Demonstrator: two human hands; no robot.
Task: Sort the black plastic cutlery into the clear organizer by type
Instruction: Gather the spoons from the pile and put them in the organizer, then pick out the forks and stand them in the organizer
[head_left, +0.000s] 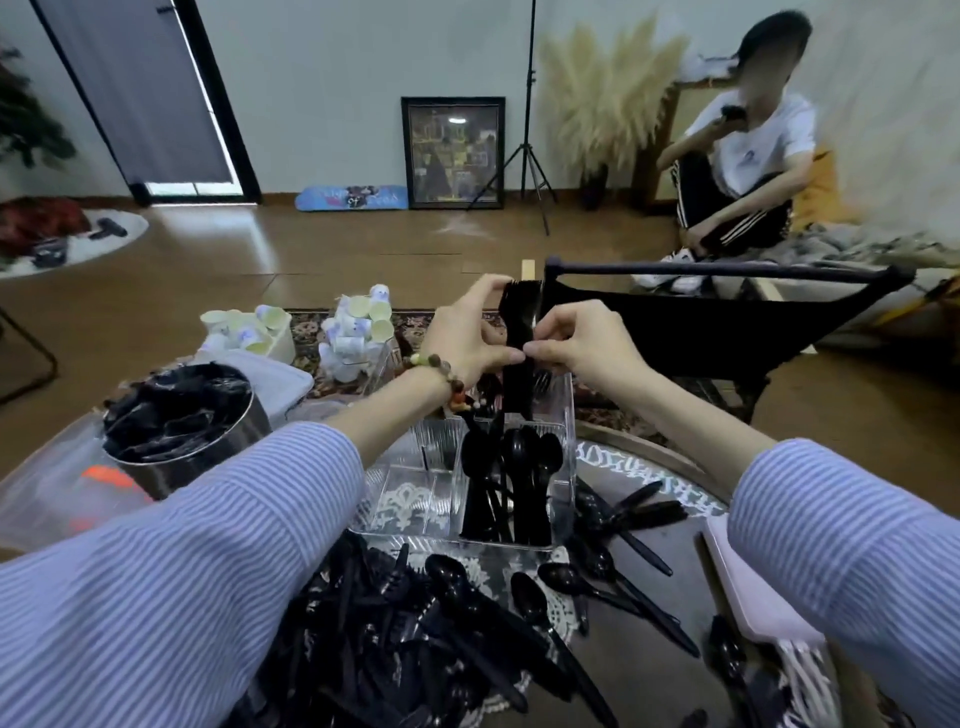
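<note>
A stack of black plastic forks (519, 332) stands upright above the far end of the clear organizer (410, 499). My left hand (467, 332) grips the stack from the left, fingers reaching up to the tines. My right hand (582, 343) pinches the same stack from the right at mid-height. Black spoons (524, 467) stand in the organizer's right compartment; its left compartments show bare plastic. A heap of loose black cutlery (395, 639) lies on the table in front of the organizer, with more spoons and knives (623, 551) scattered to the right.
A metal bucket lined with black plastic (176, 415) stands at the left. Paper cups (353, 327) are piled behind it. A black folding chair (727, 322) stands just beyond my hands. A pink tray (753, 587) lies at the right. A person sits at the far right.
</note>
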